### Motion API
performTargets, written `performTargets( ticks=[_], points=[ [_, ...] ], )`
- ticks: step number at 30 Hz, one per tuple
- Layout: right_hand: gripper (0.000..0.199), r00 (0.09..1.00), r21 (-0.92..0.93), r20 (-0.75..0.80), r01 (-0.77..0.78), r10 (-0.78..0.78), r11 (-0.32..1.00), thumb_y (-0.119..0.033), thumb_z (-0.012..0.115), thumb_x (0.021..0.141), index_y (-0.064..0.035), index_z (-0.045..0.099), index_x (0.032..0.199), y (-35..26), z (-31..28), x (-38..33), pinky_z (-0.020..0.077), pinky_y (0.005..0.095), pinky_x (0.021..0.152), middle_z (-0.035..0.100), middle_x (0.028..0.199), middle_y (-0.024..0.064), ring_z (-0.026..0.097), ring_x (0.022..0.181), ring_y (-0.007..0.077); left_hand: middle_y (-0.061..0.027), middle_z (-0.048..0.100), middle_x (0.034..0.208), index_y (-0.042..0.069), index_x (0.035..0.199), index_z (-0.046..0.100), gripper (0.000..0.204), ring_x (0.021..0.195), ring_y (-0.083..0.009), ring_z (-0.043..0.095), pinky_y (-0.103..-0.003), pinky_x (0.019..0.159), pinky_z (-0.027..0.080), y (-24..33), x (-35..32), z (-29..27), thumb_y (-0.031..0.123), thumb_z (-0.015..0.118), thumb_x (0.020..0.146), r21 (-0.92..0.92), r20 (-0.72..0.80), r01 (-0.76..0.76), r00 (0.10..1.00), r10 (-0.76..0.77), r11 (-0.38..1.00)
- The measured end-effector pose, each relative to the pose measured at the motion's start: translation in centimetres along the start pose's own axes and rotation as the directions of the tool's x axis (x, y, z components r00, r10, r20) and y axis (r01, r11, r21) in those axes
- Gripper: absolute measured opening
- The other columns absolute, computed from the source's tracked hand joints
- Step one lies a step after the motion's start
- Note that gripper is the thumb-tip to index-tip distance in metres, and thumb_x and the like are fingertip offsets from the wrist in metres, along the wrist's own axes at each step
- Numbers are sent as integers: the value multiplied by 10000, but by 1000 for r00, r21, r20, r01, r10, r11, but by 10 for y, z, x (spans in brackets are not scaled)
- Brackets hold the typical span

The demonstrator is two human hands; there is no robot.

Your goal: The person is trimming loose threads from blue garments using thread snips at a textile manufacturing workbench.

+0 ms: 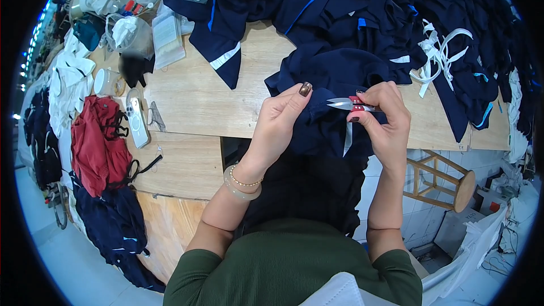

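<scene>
My right hand [387, 120] is closed round a pair of thread snips [355, 104] with red grips, whose pointed metal blades aim left and stand slightly apart. Left of the blade tips, my left hand [279, 120] pinches the edge of a dark navy garment [320, 105] between thumb and fingers. That garment spreads across the table edge and hangs down in front of me, with a pale strip [348, 139] showing below the snips. Whether a thread lies between the blades is too small to tell.
Navy garments with blue and white trims [334, 0] pile along the far side of the wooden table [198, 102]. White straps [439, 59] lie at right. Leftward are a phone [136, 119], a red garment [99, 144] and a plastic tub [107, 82]. A wooden stool [464, 191] lies tipped at lower right.
</scene>
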State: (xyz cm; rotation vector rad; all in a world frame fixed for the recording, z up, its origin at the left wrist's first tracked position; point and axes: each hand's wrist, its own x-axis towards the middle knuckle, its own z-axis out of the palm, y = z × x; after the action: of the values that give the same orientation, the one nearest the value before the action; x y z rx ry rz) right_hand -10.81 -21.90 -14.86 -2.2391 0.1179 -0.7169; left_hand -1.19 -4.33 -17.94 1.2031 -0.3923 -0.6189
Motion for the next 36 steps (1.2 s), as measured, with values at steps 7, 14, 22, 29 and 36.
performTargets(
  ticks=[7,14,22,29,36],
  points=[
    [322,999,14,50,-19,18,1000,-267,774,690,-2,613,778,-4,2,4,331,307,681,550,721,49,465,712,206,39,385,741,-58,772,439,337,668,-41,291,-207,579,244,-1,2,4,179,496,1004,41,23,-86,996,85,995],
    [337,999,47,51,-21,18,999,-283,778,678,-5,619,784,0,2,4,334,309,684,563,724,39,464,709,199,40,408,752,-70,786,464,347,685,-43,313,-202,600,269,-2,2,2,199,502,1003,34,4,-79,997,79,996],
    [347,997,57,70,-44,40,997,-293,784,665,-10,622,781,-5,5,6,331,307,683,565,718,40,465,704,190,53,438,765,-80,787,483,362,688,-34,315,-190,598,270,-2,2,5,211,507,1002,6,23,-84,996,84,996],
    [276,998,94,-66,-3,9,996,-190,797,694,-6,616,792,4,7,0,370,280,692,558,731,39,489,736,161,57,464,744,-9,768,577,339,649,-27,333,-190,586,292,-9,-3,-5,222,504,1005,-102,-13,65,998,-67,993],
    [214,946,539,-28,-258,324,802,-159,652,908,-17,506,843,31,6,-31,336,186,621,480,823,5,431,701,67,-132,664,1080,-48,1113,590,313,981,-197,657,-310,876,539,-8,17,-29,212,448,1012,-545,-91,110,978,-189,831]
  ],
)
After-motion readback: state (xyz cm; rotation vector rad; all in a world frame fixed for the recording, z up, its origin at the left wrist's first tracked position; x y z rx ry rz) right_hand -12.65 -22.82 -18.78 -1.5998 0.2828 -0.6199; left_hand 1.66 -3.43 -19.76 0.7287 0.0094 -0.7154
